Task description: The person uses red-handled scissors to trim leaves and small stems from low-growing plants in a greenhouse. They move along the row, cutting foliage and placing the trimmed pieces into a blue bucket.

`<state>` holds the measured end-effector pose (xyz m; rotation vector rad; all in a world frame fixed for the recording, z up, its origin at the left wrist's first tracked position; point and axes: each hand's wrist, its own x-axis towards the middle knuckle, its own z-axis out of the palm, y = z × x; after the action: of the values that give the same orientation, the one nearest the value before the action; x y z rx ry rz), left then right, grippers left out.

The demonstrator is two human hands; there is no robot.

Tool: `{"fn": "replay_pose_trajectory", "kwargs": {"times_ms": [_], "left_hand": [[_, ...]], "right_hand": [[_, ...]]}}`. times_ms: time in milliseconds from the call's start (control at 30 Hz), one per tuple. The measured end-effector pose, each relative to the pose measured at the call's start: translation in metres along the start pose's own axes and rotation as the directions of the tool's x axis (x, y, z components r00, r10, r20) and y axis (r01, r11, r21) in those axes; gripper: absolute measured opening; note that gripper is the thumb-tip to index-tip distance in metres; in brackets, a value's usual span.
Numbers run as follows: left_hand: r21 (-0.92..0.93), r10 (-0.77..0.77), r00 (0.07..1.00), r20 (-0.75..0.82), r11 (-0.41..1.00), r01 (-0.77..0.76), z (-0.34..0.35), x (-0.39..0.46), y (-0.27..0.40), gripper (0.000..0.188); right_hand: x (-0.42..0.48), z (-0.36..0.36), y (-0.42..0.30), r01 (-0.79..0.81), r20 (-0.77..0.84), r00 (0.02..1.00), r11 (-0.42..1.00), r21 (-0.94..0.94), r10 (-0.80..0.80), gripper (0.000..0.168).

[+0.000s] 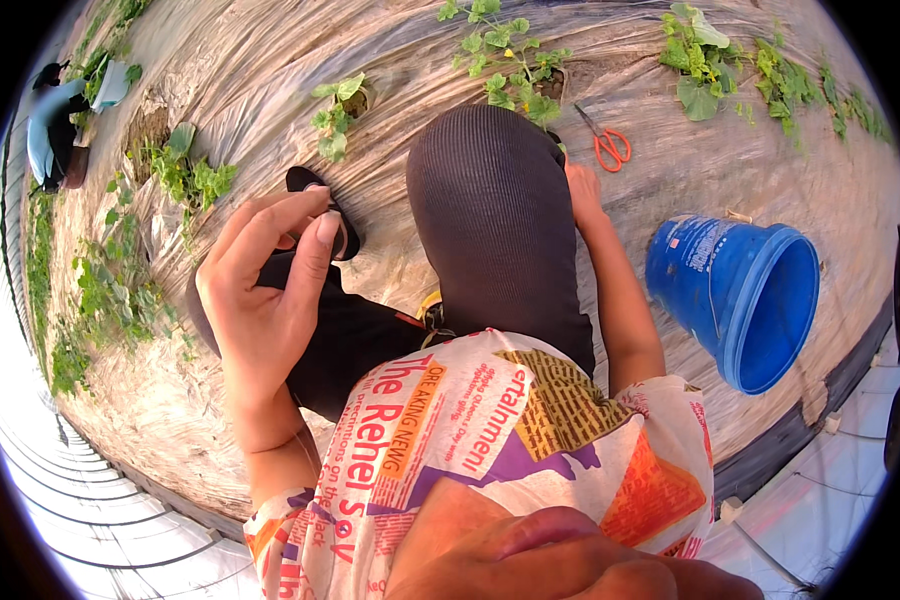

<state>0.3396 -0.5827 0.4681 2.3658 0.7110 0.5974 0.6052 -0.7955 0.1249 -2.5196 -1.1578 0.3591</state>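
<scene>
My left hand (266, 259) is raised over my left leg, its fingers curled and the thumb tip close to the index fingertip. Whether anything small sits between them cannot be made out. Below it on the ground is my foot in a black sandal (345, 232). My right hand (583, 187) reaches down past my right knee (491, 172), which hides most of its fingers. Just beyond that knee grows a leafy vine plant (514, 71) with yellow flowers. A pair of scissors with orange handles (611, 148) lies on the film right of my right hand.
A blue plastic bucket (709, 289) lies on its side at right, mouth towards me. Creased plastic film (255, 67) covers the ground. More vines (697, 67) grow through it, including a small plant (337, 116) ahead. Another person (56, 127) crouches far left beside a pale bucket (111, 86).
</scene>
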Motion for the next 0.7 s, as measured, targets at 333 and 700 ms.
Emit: {"fn": "replay_pose_trajectory", "kwargs": {"times_ms": [333, 700], "left_hand": [[-0.186, -0.132, 0.991, 0.034, 0.973, 0.136, -0.006, -0.004, -0.019, 0.013], [-0.378, 0.261, 0.961, 0.096, 0.902, -0.207, -0.032, 0.006, -0.054, 0.03]], "right_hand": [[-0.004, -0.008, 0.028, -0.084, 0.172, 0.983, 0.988, 0.129, 0.061, 0.024], [0.081, -0.101, -0.027, -0.389, 0.908, 0.419, 0.903, 0.183, -0.004, 0.023]]}}
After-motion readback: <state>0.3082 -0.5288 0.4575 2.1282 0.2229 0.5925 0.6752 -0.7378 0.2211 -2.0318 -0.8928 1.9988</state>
